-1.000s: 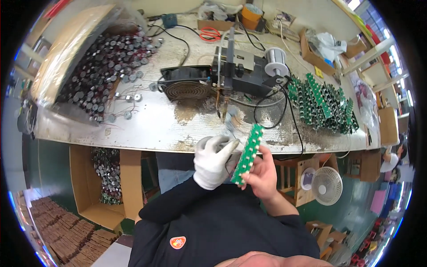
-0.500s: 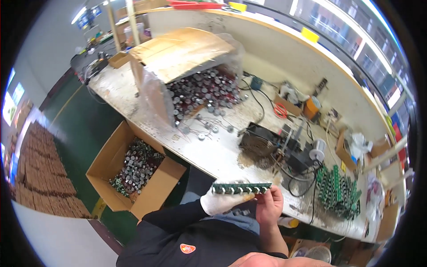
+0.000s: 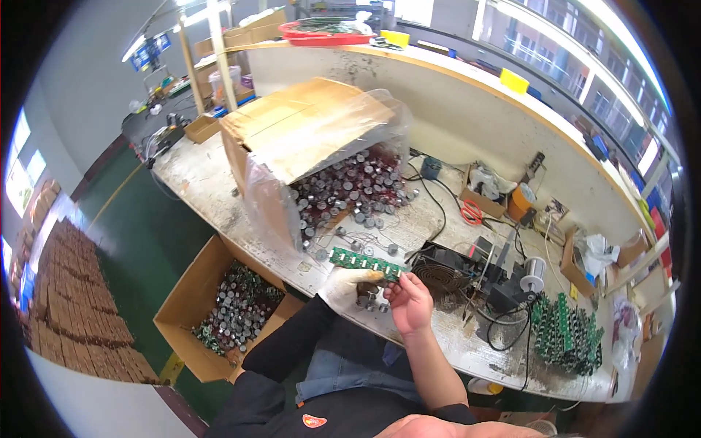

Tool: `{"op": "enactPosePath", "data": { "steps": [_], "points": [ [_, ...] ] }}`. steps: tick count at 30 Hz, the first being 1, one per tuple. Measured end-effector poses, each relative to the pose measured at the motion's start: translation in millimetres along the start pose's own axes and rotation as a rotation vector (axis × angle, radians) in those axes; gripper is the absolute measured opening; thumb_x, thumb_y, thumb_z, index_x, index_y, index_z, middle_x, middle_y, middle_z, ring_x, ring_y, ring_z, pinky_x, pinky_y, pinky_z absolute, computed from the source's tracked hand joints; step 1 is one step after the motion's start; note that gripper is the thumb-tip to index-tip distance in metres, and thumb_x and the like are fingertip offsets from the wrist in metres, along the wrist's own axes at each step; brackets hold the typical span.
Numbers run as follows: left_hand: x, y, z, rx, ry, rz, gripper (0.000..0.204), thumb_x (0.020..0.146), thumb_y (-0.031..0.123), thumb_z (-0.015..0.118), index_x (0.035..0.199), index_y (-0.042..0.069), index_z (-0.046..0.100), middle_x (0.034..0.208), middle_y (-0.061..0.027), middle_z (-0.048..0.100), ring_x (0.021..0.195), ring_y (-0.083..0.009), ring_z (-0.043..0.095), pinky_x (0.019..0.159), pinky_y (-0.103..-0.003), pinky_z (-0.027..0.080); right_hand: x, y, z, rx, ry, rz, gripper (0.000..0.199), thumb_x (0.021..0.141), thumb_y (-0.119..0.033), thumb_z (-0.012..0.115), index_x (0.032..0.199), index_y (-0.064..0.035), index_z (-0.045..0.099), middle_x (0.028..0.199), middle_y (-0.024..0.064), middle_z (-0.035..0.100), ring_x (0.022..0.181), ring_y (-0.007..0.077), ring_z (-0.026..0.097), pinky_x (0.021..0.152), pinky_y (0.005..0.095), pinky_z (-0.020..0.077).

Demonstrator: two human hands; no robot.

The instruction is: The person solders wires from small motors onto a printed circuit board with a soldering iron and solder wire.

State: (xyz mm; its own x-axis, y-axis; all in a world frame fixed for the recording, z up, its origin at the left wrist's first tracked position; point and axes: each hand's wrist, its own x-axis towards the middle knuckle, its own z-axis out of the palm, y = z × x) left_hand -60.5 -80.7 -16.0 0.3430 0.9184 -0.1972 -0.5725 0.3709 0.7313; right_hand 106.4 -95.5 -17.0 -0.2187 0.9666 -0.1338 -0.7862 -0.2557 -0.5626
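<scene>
Between both hands, a green circuit board [image 3: 365,263] slants, the gloved left hand [image 3: 341,287] curled closed around its lower edge, the bare right hand [image 3: 412,308] pinching its right end, presumably for steadiness (small metal motors [image 3: 372,302] show just below).

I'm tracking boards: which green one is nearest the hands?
The green board held by the gloved left hand and bare right hand; the heaped boards lie untouched at the right of the bench.

Narrow green circuit board [image 3: 365,263], white-dotted, slightly slanting
</scene>
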Motion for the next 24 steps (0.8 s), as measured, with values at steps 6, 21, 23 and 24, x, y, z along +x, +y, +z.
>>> {"op": "enactPosePath", "data": {
  "steps": [6,21,23,24],
  "points": [
    [22.1,-1.1,-3.6,-0.066,-0.046,-0.090,0.022,0.085,0.012,0.059,0.102,-0.001,0.064,0.091,-0.0105,0.068,0.078,-0.0196,0.065,0.070,-0.030,0.050,12.2,5.7,-8.7,0.217,0.079,0.089,0.013,0.093,-0.016,0.052,0.089,-0.0053,0.056,0.085,0.0046,0.059,0.073,0.0149,0.055,0.066,0.0286,0.0451],
    [12.9,2.6,-6.8,0.170,0.140,0.147,0.030,0.078,0.006,0.063,0.106,-0.002,0.060,0.102,-0.0106,0.065,0.089,-0.0226,0.062,0.078,-0.033,0.050,29.0,25.0,20.4,0.098,0.130,0.024,0.029,0.088,-0.031,0.065,0.096,-0.0039,0.065,0.088,0.0015,0.064,0.077,0.0082,0.055,0.069,0.0259,0.0434],
    [5.8,2.6,1.0,0.156,0.166,0.193,0.030,0.078,0.003,0.061,0.107,-0.002,0.060,0.104,-0.0112,0.064,0.091,-0.0233,0.062,0.080,-0.033,0.050,26.5,27.3,20.9,0.001,0.129,-0.065,0.025,0.087,-0.026,0.067,0.093,-0.0021,0.066,0.090,0.0019,0.066,0.081,0.0086,0.058,0.071,0.0251,0.0436],
    [7.4,5.7,-6.6,0.101,0.112,0.171,0.029,0.080,0.004,0.058,0.108,-0.002,0.059,0.106,-0.0122,0.063,0.092,-0.0250,0.062,0.081,-0.034,0.050,28.3,30.7,21.0,0.029,0.147,-0.137,0.020,0.087,-0.022,0.067,0.090,-0.0027,0.068,0.086,0.0010,0.066,0.075,0.0074,0.057,0.068,0.0243,0.0439]
  ]
}}
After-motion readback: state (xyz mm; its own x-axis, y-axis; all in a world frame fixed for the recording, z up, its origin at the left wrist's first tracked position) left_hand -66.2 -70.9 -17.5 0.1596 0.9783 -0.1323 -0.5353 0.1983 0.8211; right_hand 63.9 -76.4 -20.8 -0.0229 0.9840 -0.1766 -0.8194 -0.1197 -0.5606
